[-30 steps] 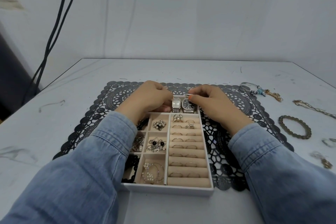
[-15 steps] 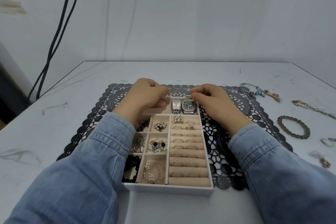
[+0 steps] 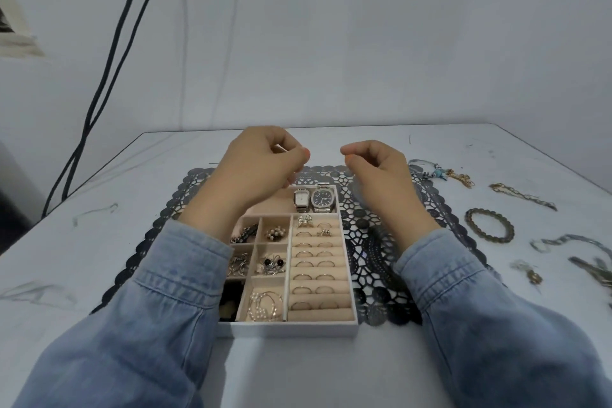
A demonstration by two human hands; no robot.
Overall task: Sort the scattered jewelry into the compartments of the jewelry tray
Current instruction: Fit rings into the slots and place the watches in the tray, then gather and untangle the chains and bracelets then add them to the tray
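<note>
1. I see the left hand (image 3: 258, 166) and right hand (image 3: 377, 172) hanging over the far end of the jewelry tray (image 3: 288, 329), with a gap between their fingertips.
2. Between the sleeves, the ring rows (image 3: 318, 275) lie reachable from above; the left sleeve (image 3: 172, 275) covers the tray's left edge.
3. Right of the lace mat (image 3: 381, 242), a beaded bracelet (image 3: 490, 225) and chains (image 3: 520, 195) litter the table (image 3: 99, 242).

Tray (image 3: 288, 329) outer wall is showing smooth white, faintly glossy; its lining (image 3: 319, 315) is looking like matt beige velvet. Both watches (image 3: 322, 198) are gleaming as polished metal, and the rings (image 3: 313, 263) are glinting as thin bright metal. Sleeves (image 3: 159, 308) are reading as soft blue denim cloth. Mat (image 3: 381, 275) is appearing as matt black openwork. Worktop (image 3: 99, 209) is looking smooth, pale and scuffed. Bracelet (image 3: 490, 225) is showing dull, beaded metal.
</note>
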